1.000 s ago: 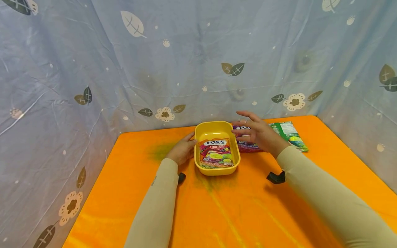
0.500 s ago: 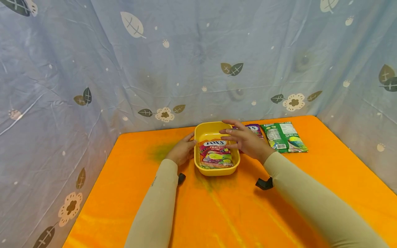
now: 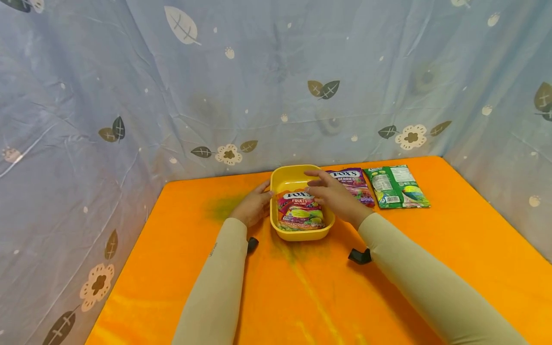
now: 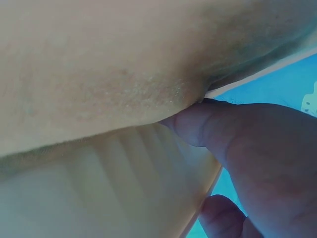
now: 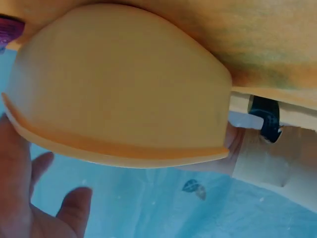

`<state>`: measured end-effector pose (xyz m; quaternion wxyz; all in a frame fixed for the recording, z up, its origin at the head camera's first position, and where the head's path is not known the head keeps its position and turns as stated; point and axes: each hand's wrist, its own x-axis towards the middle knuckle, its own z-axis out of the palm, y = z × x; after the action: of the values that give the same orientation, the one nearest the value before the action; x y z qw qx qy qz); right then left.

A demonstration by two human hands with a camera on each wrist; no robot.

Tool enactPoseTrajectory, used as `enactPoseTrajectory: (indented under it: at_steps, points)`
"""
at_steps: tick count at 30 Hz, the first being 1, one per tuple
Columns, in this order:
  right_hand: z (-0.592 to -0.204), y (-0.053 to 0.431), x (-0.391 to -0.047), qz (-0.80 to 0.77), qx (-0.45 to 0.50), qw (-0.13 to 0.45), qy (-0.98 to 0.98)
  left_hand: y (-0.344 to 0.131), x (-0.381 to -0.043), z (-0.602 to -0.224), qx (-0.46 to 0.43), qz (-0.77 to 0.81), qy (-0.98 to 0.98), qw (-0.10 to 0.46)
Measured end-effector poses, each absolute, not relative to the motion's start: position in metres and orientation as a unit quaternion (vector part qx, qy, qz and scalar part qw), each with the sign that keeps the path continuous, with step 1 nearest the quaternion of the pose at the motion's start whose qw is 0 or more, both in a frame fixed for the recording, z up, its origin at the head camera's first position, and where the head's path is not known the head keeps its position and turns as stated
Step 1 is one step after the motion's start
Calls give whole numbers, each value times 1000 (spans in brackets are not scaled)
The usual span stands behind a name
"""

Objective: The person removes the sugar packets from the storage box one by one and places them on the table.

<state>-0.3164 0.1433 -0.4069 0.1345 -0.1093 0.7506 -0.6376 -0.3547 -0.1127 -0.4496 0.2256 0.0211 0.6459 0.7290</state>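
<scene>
A yellow plastic tub (image 3: 302, 235) stands upright on the orange cloth, with a red FOX'S Fruits candy bag (image 3: 299, 213) lying inside it. At the tub's left side, my left hand (image 3: 252, 206) grips the rim, its thumb bent over the edge in the left wrist view. My right hand (image 3: 336, 196) hovers over the tub's right rim, fingers reaching above the top of the bag. In the right wrist view, that hand's fingers (image 5: 74, 208) are spread and slightly bent beside the tub, and nothing shows between them. Whether a fingertip touches the bag is hard to tell.
Right of the tub lie a purple FOX'S Berries candy bag (image 3: 351, 184), partly behind my right hand, and a green candy bag (image 3: 396, 187) with its back label up. A patterned blue curtain (image 3: 258, 96) encloses the table's back and sides.
My right hand has moved left from above the purple bag to over the tub, uncovering the purple and green bags. My left hand stays at the rim.
</scene>
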Motion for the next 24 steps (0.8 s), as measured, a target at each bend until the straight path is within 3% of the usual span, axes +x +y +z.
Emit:
enactPoseTrajectory:
  at_steps: [14,24]
  points:
    - [-414,112,-311,-450,-75,40,889,-110,-355,-447,22,739,632,232]
    - [-421,105,-316,-491,-13,75,868,-111,-355,-447,23,732,641,232]
